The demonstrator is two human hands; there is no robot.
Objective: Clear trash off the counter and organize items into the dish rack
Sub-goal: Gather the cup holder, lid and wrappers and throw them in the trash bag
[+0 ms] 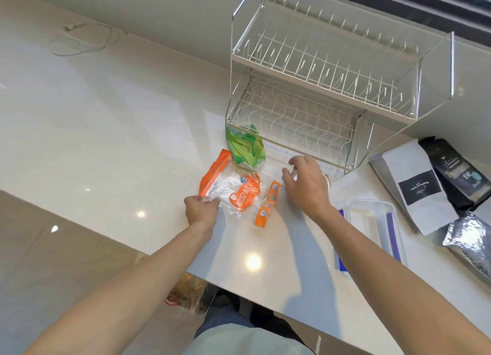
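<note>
An empty two-tier wire dish rack (321, 65) stands at the back of the white counter (106, 131). In front of it lie a crumpled green wrapper (245, 148), a clear-and-orange plastic wrapper (231, 187) and a narrow orange torn strip (268, 204). My left hand (200, 208) pinches the near edge of the clear-and-orange wrapper. To the right of the strip, by the rack's lower front edge, my right hand (305, 184) hovers with fingers spread. Something thin and clear seems to lie under it; whether the hand holds anything is unclear.
A clear plastic container with blue-edged lid (372, 221) sits right of my right forearm. Further right lie a white pouch (417, 187), a black pouch (457, 168) and a silver foil bag (470, 243). A thin cable (82, 39) lies far left. A bag (191, 291) sits on the floor below the counter edge.
</note>
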